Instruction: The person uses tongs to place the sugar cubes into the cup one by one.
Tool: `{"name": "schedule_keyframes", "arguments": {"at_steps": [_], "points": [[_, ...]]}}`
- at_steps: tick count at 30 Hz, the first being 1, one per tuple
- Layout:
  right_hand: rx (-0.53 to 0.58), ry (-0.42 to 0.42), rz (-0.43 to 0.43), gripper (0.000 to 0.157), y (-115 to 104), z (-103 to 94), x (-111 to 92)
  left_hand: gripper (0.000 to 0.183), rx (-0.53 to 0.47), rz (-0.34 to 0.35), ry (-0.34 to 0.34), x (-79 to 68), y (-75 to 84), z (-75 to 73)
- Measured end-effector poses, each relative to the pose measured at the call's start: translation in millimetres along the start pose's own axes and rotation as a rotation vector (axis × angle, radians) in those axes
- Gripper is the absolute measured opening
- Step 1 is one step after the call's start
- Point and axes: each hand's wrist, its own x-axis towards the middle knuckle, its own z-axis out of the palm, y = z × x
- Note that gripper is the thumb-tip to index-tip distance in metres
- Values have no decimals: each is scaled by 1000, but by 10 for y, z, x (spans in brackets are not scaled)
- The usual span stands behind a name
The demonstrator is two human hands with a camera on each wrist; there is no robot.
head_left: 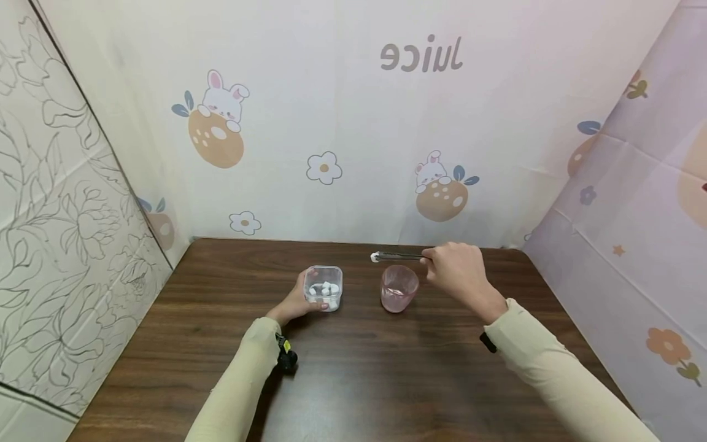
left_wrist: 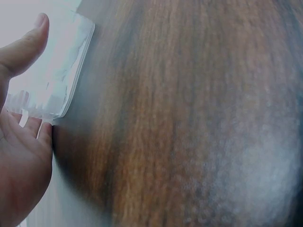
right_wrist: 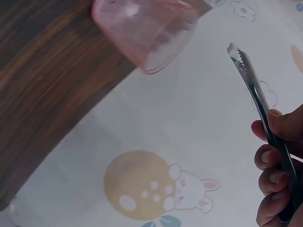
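My left hand [head_left: 294, 302] grips a clear square plastic container [head_left: 338, 275] from its left side, with the thumb across the front. Several small white cubes [head_left: 327, 288] lie inside. In the left wrist view, the thumb and fingers are around the container [left_wrist: 64, 71]. My right hand [head_left: 455, 269] holds slim metal tongs [head_left: 403, 256], fingers wrapped round the handle in the right wrist view. A small white piece [head_left: 375, 257] shows at the tongs' tip, which points left. Below the tongs stands a pink see-through cup [head_left: 397, 302] on the table.
The dark wood-grain table [head_left: 353, 380] ends at a back wall covered in printed cloth [head_left: 276, 110] with rabbits, fruit and flowers. Similar cloth [head_left: 635, 202] hangs at the right, and a flower-patterned panel [head_left: 66, 202] stands on the left.
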Motion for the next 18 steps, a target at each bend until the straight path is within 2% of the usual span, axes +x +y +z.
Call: {"name": "schedule_keyframes", "arguments": {"at_steps": [1, 5, 8, 14, 18], "points": [[-2, -5, 3, 20, 21, 2, -25, 97, 2, 2, -6, -21, 49, -2], [-9, -23, 14, 18, 90, 5, -122, 98, 3, -10, -3, -27, 60, 3], [-14, -37, 16, 15, 132, 15, -184, 99, 6, -9, 13, 6, -32, 13], [-15, -67, 15, 7, 188, 76, -293, 100, 25, -23, 14, 1, -31, 11], [-21, -89, 5, 12, 202, 143, -336, 101, 29, -9, 11, 10, -32, 11]]}}
